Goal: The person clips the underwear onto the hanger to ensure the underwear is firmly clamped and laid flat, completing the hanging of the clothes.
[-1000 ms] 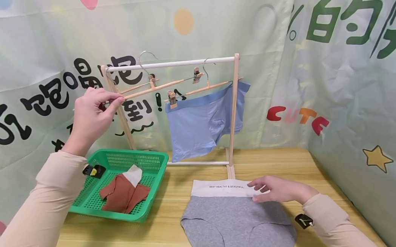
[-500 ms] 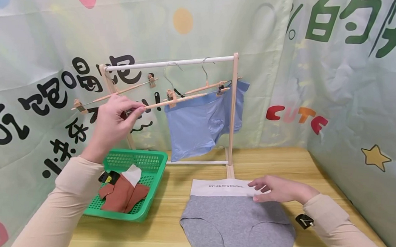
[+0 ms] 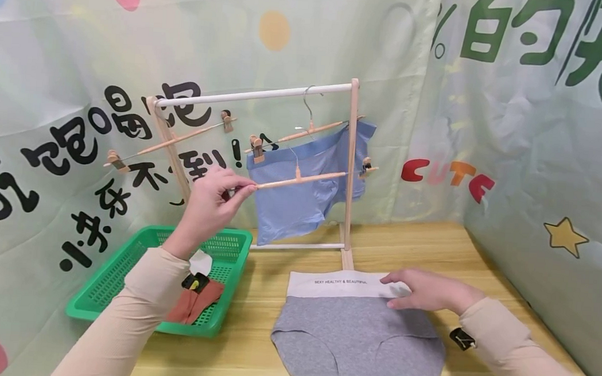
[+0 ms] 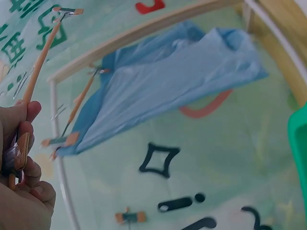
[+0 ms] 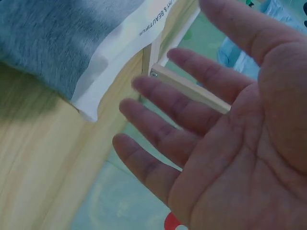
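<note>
My left hand (image 3: pixel 217 203) pinches one end of a wooden clip hanger (image 3: pixel 309 179), in front of the rack. The hanger's hook points up and its far clip (image 3: pixel 367 167) overlaps the rack's right post. In the left wrist view, fingers (image 4: pixel 33 112) curl round the hanger's near end, by a clip. My right hand (image 3: pixel 426 292) hovers over the white waistband (image 3: pixel 333 286) of grey briefs (image 3: pixel 359 335) spread flat on the table. Its fingers are relaxed and hold nothing, as the right wrist view shows.
Blue boxer shorts (image 3: pixel 300 194) hang from a clip hanger on the wooden rack (image 3: pixel 348 214). Another hanger (image 3: pixel 171 141) hangs at the rack's left end. A green basket (image 3: pixel 238 282) at left holds a rust-brown garment (image 3: pixel 203 303), partly behind my left arm.
My left hand has carried the hanger off the rail, rightward and down, toward the front of the blue shorts. My right hand stays over the briefs' waistband.
</note>
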The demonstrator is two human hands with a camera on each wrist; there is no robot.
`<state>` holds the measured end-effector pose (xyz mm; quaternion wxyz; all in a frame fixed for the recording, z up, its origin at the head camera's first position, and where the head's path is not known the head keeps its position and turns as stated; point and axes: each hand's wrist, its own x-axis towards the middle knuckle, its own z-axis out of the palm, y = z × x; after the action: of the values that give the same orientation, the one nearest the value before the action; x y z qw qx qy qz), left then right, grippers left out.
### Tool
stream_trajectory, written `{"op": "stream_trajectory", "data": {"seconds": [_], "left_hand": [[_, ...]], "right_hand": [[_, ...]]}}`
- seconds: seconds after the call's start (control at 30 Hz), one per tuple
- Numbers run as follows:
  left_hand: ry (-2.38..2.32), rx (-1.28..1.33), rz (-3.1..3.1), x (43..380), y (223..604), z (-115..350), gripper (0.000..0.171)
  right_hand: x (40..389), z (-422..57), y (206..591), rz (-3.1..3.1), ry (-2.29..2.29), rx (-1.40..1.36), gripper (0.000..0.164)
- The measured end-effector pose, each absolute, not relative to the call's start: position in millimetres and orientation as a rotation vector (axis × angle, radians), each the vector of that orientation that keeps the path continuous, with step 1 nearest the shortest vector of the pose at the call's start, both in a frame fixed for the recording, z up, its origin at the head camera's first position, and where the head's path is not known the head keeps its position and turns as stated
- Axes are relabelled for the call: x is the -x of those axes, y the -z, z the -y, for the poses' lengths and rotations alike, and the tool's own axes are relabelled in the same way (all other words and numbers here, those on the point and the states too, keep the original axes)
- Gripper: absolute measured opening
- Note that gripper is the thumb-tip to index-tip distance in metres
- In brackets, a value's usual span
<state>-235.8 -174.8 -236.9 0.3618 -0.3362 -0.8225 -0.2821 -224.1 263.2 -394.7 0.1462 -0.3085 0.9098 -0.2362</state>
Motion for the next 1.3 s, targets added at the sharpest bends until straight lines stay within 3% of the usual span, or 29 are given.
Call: {"op": "stream_trajectory", "data": {"seconds": [0.63,1.3], "left_hand": [[0.878,0.968,2.294,251,321,115,0.008],[1.196,0.794,2.789,275,420,89,0.016]], "right_hand": [[204,-257,420,-2.707,0.545,0.820,0.076],[184,-231,436,-2.626,0.518,0.853,0.095]]}}
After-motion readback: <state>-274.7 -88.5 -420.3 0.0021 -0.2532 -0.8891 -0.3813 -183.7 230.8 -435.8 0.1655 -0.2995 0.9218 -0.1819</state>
